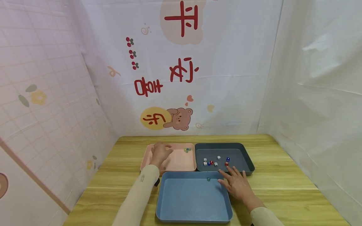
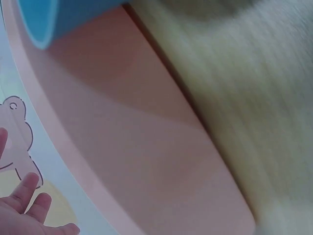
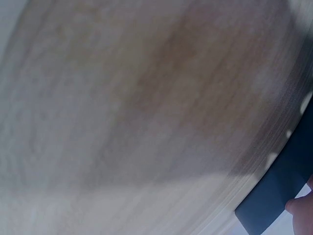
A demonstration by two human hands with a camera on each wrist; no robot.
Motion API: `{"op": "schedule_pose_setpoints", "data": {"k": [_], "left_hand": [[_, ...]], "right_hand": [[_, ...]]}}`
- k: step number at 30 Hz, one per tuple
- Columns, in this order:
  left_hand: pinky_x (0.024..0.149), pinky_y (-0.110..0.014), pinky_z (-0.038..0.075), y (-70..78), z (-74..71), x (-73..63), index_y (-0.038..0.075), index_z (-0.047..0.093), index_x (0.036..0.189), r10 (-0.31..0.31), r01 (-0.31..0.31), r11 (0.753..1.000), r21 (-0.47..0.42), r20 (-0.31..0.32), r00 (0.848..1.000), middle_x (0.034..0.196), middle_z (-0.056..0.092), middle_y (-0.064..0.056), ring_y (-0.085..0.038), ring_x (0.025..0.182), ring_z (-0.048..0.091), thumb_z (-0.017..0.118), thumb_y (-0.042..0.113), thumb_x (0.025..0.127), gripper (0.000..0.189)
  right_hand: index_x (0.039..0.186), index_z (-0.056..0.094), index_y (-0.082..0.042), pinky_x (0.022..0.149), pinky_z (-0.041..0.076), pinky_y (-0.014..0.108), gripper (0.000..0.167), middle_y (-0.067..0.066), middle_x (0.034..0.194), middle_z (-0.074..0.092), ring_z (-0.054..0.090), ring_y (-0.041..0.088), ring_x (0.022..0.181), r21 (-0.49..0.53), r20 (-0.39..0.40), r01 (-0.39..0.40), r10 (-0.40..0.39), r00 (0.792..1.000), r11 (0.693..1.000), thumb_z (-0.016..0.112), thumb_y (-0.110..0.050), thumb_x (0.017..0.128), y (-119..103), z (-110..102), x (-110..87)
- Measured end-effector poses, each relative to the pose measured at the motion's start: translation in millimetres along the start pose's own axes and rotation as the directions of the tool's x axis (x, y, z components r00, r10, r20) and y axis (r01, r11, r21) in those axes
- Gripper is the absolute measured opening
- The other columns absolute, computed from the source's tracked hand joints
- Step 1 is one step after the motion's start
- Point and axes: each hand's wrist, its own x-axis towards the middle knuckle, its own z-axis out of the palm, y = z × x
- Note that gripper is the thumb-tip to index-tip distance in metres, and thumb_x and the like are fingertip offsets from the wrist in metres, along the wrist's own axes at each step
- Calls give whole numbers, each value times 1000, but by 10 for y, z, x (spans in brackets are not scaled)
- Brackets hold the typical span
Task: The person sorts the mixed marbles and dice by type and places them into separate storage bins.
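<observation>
My left hand [image 1: 160, 154] is over the left part of a pink tray [image 1: 181, 164], its fingers spread and loosely bent. The left wrist view shows those fingers [image 2: 30, 200] apart, with nothing visible between them. In the pink tray a small cluster of clear yellow, green and blue dice [image 1: 187, 150] lies at the far right corner. My right hand [image 1: 238, 185] has its fingers spread over the near edge of a dark grey tray [image 1: 240, 157] and the right corner of a blue tray [image 1: 195, 201]. A single green die [image 1: 208, 179] lies near the blue tray's far edge.
White dice [image 1: 219, 158], blue dice [image 1: 228, 159] and red dice [image 1: 226, 164] are scattered in the dark tray. Another small die [image 1: 164, 168] lies by the pink tray's near edge. The trays stand together on a wooden table [image 1: 277, 175], with printed cloth [image 1: 232, 78] hanging behind.
</observation>
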Motion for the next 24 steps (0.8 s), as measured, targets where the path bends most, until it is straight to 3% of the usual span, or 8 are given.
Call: {"op": "schedule_pose_setpoints", "data": {"k": [8,19,24], "left_hand": [[113,-62,11,57,75,58,9,75,111,3,-3,1000,-22,17,1000,134,56,-14,-37,134,36,74,25,91,26],[112,-56,16,182,111,23,11,75,113,53,-52,999,-14,49,997,139,54,-14,-36,134,39,74,24,91,25],[111,-58,19,277,152,4,11,75,114,110,-110,994,-14,72,991,140,53,-14,-35,134,40,73,25,91,27]], "right_hand": [[142,57,-21,104,17,76,58,20,149,45,33,49,138,2,0,2,-2,1000,1000,48,-58,98,1,0,5],[142,57,-21,104,18,76,58,20,148,45,33,49,138,-7,1,9,-9,1000,1000,48,-58,98,-5,-1,2],[142,57,-21,104,17,76,59,20,149,45,33,49,139,-7,11,1,-1,1000,1000,47,-58,98,-11,-7,-6]]}}
